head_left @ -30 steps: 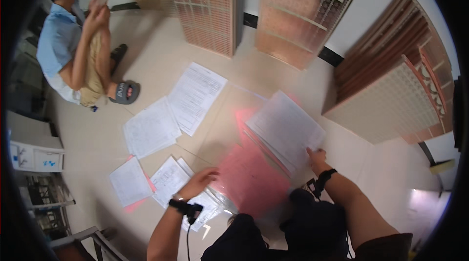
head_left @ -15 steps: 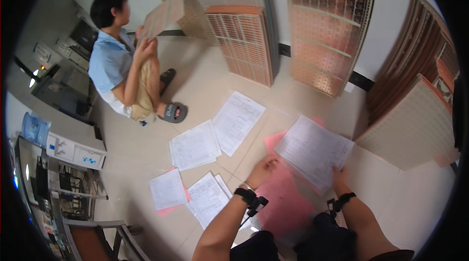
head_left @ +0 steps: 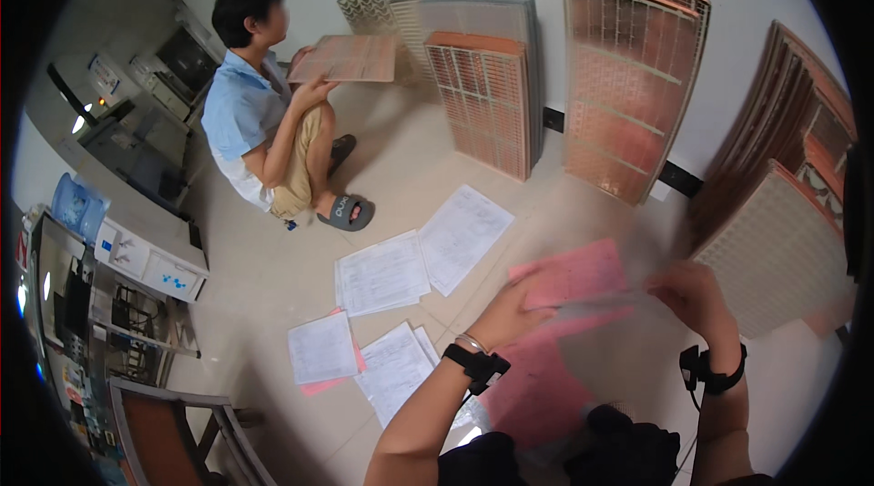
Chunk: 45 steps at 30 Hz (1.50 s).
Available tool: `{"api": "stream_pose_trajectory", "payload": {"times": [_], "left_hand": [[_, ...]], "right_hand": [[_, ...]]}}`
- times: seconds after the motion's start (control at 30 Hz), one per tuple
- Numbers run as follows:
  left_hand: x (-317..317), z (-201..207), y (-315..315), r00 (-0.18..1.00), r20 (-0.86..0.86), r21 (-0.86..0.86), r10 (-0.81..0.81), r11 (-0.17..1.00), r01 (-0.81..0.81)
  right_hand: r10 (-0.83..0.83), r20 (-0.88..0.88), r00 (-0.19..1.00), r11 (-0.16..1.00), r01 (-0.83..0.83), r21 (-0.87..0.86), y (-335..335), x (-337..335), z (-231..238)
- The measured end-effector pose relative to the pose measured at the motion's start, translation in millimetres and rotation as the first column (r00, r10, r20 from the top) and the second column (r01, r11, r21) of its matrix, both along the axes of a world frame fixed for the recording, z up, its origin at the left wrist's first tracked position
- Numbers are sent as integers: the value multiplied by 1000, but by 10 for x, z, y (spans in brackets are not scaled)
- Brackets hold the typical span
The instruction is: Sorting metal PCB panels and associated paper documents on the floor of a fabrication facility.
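Note:
My left hand grips a pink sheet, fingers over its left part and thumb below. Across from it, my right hand is raised, its fingers curled together; motion blur hides what is in them. Below my hands another pink sheet lies on the floor near my knees. To the left are white printed sheets: one page, a stack, a smaller stack with pink under it and a fanned pile partly behind my left forearm.
Another person squats at the far left, holding a copper-coloured panel. More panels lean on the wall: a grid stack, a tall stack and a pale panel at right. A framed stand is at lower left.
The white stack between my hands no longer shows its face; a pink sheet shows there. My right hand has risen and moved right. The other person's panel has tilted flat.

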State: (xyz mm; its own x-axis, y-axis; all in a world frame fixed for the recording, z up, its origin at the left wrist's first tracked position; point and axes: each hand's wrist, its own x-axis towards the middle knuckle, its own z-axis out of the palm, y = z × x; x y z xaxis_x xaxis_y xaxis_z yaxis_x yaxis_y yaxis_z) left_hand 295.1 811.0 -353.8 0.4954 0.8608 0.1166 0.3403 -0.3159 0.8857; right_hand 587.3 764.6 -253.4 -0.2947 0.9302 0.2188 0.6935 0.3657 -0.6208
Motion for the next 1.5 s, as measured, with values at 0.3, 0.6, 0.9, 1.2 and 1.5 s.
{"api": "stream_pose_trajectory", "payload": {"times": [0.3,0.6,0.9,1.2,1.5], "left_hand": [[-61,34,-155,886,336,-645,321,764,-32],[-83,-155,-214,793,389,-717,469,694,-59],[-50,-292,-236,747,444,-742,495,671,-4],[16,-337,-255,739,469,-712,484,702,-8],[91,-332,-320,798,499,-662,338,743,99]], "right_hand": [[-346,-278,896,895,404,189,222,69,-146],[-495,-717,491,863,184,-471,-83,-263,-1021],[-299,-393,869,953,294,-73,-84,-376,-995],[-478,-514,712,876,423,-229,-91,-321,-1023],[-500,-548,671,866,375,-330,-27,-99,-1250]]}}
